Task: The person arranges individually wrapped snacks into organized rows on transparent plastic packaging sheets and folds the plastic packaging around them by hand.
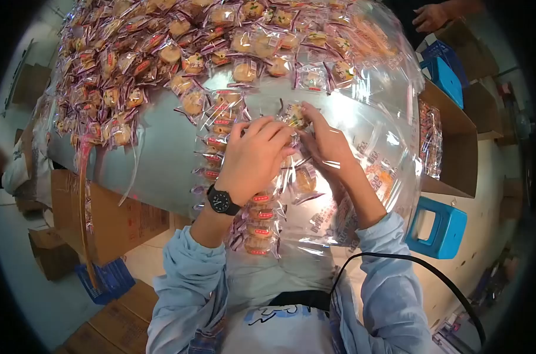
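Note:
My left hand [256,154], with a black watch on its wrist, lies over the rows of wrapped biscuits. Its fingers are curled and meet near my right hand; what lies under them is hidden. Against the bent fingers of my right hand [327,143] is a single wrapped biscuit [294,115] with dark specks. A long row of wrapped biscuits [212,158] with red labels runs along my left hand's outer side. Below that hand stands another row of wrapped biscuits [261,224]. Beside my right wrist lies a loose wrapped biscuit [306,179].
A big heap of wrapped biscuits [156,53] covers the metal table's [162,159] far side. Clear printed plastic bags [377,156] lie to the right. Cardboard boxes [460,159] and a blue stool [439,227] stand beside the table. Another person's hand [430,17] shows top right.

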`<state>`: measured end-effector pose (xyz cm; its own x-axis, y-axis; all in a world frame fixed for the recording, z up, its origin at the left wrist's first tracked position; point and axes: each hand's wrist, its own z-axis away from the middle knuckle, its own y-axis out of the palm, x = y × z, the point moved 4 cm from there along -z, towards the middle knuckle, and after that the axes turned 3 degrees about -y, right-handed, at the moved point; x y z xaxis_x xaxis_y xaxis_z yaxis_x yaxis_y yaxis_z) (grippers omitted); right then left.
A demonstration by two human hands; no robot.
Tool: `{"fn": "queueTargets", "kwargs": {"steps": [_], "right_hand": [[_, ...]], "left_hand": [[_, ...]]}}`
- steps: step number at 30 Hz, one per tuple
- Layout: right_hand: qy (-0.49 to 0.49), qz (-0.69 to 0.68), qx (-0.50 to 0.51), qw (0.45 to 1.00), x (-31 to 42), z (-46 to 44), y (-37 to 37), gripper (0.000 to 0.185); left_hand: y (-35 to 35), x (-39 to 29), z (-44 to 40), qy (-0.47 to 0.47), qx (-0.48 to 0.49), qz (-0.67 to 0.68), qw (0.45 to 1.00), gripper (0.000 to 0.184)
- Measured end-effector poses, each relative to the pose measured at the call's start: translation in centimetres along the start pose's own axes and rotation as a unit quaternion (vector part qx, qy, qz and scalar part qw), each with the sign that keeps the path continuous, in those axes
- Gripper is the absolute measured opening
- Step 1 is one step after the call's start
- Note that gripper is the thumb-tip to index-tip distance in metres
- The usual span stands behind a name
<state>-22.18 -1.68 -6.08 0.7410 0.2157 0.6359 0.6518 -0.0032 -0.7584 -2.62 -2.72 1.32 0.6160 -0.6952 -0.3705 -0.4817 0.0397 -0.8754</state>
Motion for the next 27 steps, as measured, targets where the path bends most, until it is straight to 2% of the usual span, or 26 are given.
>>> {"fn": "queueTargets", "kwargs": {"steps": [5, 8, 11, 12, 13, 14, 15, 17, 18, 20, 23, 26, 27], "right_hand": [[-0.02, -0.063, -0.061, 0.996, -1.6, 1.4, -1.1, 0.048], [-0.075, -0.046, -0.128, 0.988, -1.3, 2.7, -1.6, 0.042], [-0.046, -0.042, -0.141, 0.988, -1.8, 3.3, -1.6, 0.039], [0.07, -0.159, -0.132, 0.976, -0.4, 3.7, -2.2, 0.036], [0.105, -0.119, -0.148, 0.976, -0.7, 4.1, -2.1, 0.036], [0.112, -0.115, -0.176, 0.971, -2.1, 4.9, -1.7, 0.039], [0.163, -0.147, -0.207, 0.953, -3.4, 5.4, -1.5, 0.041], [0.186, -0.14, -0.124, 0.964, -1.7, 5.4, -3.2, 0.037], [0.088, -0.049, -0.155, 0.983, -2.0, 5.3, -2.1, 0.038], [0.105, -0.059, -0.116, 0.986, 0.9, 4.6, -2.7, 0.043], [-0.006, -0.006, -0.092, 0.996, 1.1, 3.8, -2.0, 0.062], [0.041, -0.047, -0.026, 0.998, 1.3, 3.3, -2.6, 0.076], [0.026, -0.06, -0.05, 0.997, 1.6, 3.3, -2.9, 0.079]], "left_hand": [[-0.3, 0.0, -0.4, -0.004, -0.012, 0.03, 0.999, 0.034], [-0.2, 0.3, 0.2, -0.002, -0.011, 0.033, 0.999, 0.035], [-0.4, 0.1, 0.0, 0.021, -0.009, -0.014, 1.0, 0.034], [-0.4, 0.0, 0.2, 0.011, 0.001, -0.025, 1.0, 0.033], [-0.4, -0.2, 0.2, 0.014, -0.002, -0.03, 0.999, 0.031], [-0.3, -0.2, 0.0, 0.005, 0.007, -0.026, 1.0, 0.03], [-0.2, -0.1, 0.1, -0.002, 0.013, -0.023, 1.0, 0.029], [-0.1, -0.1, -0.2, 0.02, 0.004, -0.024, 1.0, 0.027], [-0.5, -0.7, -0.8, 0.01, 0.004, -0.007, 1.0, 0.028], [-1.3, -1.3, -0.4, -0.023, 0.019, 0.028, 0.999, 0.03], [-1.2, -0.5, 0.1, -0.016, -0.025, 0.038, 0.999, 0.035], [-3.3, 0.9, 1.1, -0.051, -0.093, 0.071, 0.992, 0.038], [-4.2, 1.8, 2.2, -0.076, -0.113, 0.075, 0.988, 0.038]]}}
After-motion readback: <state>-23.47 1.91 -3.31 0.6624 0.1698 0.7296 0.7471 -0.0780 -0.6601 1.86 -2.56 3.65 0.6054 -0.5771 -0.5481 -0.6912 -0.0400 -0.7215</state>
